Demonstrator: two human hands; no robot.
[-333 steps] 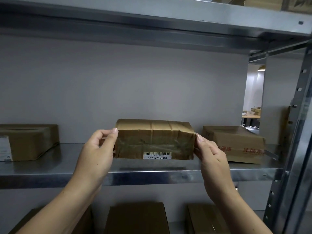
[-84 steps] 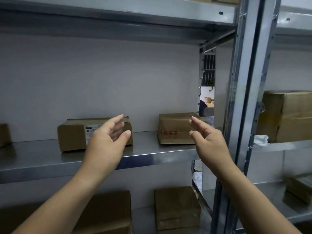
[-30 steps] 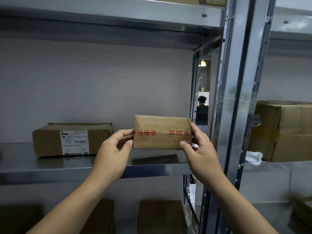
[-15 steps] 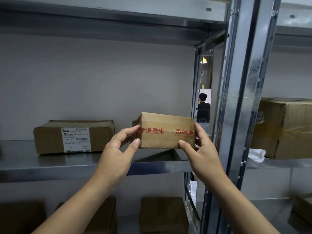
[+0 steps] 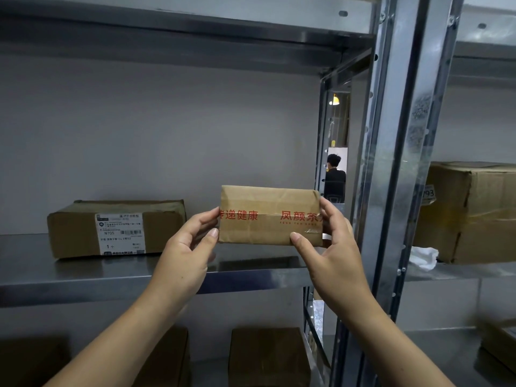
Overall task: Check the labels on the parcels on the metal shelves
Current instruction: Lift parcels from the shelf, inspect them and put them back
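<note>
So, the small brown parcel is held up in the air, clear of the metal shelf, near the rack's right end with one long face toward the camera. Red printed tape runs across that face but there's no white label on it, so I'd guess the label's on another side and it needs a turn.

The left hand pinches the left end, thumb on the lower front edge and fingers behind. The right hand does the same on the right end.

Fingertips alone are carrying it, so it's probably light. The wrap is wrinkled and glossy with tape, so likely soft-ish and a bit slick. Holding it by the short ends seems safest for turning.

Left of it on the shelf sits a flatter parcel with its white label facing out. Past the steel upright there's a bigger carton, and more boxes sit below.
</note>
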